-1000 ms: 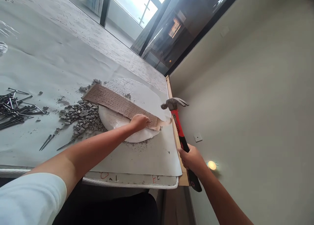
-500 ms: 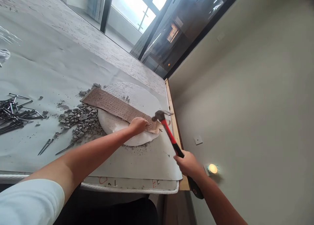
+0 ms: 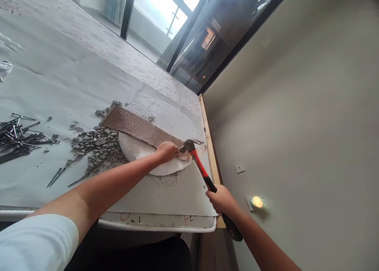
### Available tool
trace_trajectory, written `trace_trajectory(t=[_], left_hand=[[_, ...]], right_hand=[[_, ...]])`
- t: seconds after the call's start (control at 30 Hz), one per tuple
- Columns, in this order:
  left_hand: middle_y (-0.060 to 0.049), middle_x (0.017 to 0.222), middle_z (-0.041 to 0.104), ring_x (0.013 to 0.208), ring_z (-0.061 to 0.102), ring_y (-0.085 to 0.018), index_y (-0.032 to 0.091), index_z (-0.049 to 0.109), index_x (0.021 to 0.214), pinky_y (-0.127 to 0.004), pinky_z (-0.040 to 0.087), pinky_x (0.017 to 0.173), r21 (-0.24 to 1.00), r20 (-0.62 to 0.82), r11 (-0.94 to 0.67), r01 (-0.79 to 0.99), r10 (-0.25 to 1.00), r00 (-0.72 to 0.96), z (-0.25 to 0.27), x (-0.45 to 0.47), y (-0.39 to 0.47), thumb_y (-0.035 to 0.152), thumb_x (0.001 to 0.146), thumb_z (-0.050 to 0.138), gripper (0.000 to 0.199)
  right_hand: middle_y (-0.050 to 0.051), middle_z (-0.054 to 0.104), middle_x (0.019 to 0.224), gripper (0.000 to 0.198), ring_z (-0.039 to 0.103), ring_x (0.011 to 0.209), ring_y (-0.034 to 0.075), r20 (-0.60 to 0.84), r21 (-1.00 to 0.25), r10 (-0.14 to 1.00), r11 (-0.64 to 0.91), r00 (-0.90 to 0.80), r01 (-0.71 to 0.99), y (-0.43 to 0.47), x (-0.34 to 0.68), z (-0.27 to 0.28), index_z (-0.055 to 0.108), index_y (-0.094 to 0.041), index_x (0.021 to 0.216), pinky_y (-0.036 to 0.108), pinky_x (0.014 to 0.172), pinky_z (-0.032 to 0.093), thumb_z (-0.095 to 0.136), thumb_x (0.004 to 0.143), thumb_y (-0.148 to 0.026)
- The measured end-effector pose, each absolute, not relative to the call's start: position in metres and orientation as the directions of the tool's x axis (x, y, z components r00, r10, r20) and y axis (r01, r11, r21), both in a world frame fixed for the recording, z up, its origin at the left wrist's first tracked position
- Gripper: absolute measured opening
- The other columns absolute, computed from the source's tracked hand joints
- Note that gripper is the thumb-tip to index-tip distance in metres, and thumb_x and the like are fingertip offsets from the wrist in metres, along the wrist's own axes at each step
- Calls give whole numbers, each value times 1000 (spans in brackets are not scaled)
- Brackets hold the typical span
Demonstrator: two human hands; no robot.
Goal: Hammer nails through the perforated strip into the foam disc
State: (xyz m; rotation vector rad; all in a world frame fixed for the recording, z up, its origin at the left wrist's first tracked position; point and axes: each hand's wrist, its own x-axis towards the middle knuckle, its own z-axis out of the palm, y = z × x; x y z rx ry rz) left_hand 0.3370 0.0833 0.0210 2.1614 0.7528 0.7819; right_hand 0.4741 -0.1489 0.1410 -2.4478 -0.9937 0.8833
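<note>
My left hand (image 3: 167,152) is closed in a pinch near the right end of a brown perforated board (image 3: 133,125). A thin nail shows only in part at its fingertips. In my right hand (image 3: 223,200) is a claw hammer (image 3: 199,162), gripped round its black and red handle. The hammer's head is right beside my left fingertips, over the end of the board. Beneath the board lies a round white slab (image 3: 174,121), rough on its far left part.
Grey rubble (image 3: 100,144) is heaped left of the slab. Farther left lies a pile of long nails (image 3: 17,139), with two loose nails (image 3: 55,177) nearer me. A wooden edge (image 3: 211,144) runs along the wall (image 3: 281,125) on the right.
The hammer has swung down and left, its head now close against my left fingertips. My right hand moved slightly left and down with it. My left hand stays in place.
</note>
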Motion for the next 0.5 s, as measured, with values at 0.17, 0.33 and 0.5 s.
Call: trace_trajectory(t=[0.17, 0.33, 0.5], left_hand=[[-9, 73, 68, 82, 57, -22, 16, 68, 61, -29, 37, 71, 717, 293, -621, 316, 680, 672, 26, 336, 82, 27, 71, 53, 21], [-5, 72, 65, 74, 57, -19, 17, 69, 71, -26, 37, 66, 697, 291, -636, 331, 673, 680, 39, 330, 83, 23, 66, 54, 16], [0, 66, 57, 59, 49, -13, 17, 62, 80, -22, 34, 53, 831, 255, -500, 242, 731, 633, 52, 321, 88, 20, 61, 51, 21]], right_hand=[[-7, 36, 45, 13, 33, 33, 6, -317, -560, 774, -619, 548, 551, -147, 473, 142, 41, -20, 63, 20, 35, 25, 50, 71, -25], [-8, 34, 44, 12, 33, 32, 7, -413, -503, 718, -693, 560, 517, -153, 475, 131, 40, -21, 64, 21, 34, 23, 50, 70, -25], [-5, 39, 49, 17, 38, 40, 7, -220, -522, 804, -576, 553, 629, -156, 477, 145, 43, -19, 63, 20, 39, 29, 51, 73, -31]])
